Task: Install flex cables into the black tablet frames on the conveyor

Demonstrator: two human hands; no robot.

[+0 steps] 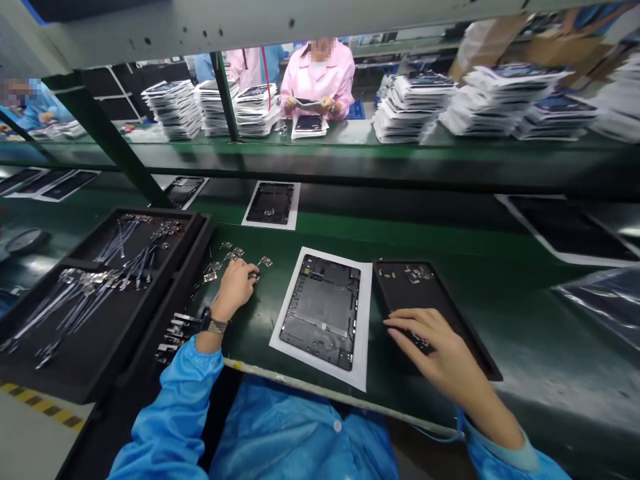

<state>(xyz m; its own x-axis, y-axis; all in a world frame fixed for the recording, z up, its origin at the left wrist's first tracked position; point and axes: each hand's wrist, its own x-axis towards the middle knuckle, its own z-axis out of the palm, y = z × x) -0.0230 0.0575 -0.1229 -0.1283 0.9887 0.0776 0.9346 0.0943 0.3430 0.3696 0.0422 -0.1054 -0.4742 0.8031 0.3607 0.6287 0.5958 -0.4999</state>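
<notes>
My left hand is over the green bench with its fingers curled together at a small circuit board. Around it lie several more small circuit boards with thin cables. In front of me, a black tablet housing rests open side up on a white sheet. My right hand hovers above a shallow black tray, its fingers stretched out and a gap showing between thumb and fingers. Tiny metal parts lie in the tray's far end, and a few show under the right hand.
At left, a black foam tray holds bundles of flat cables. Metal parts lie by its edge. More tablet housings sit on sheets behind. Across the bench, a person in pink works between paper stacks. A green post slants at left.
</notes>
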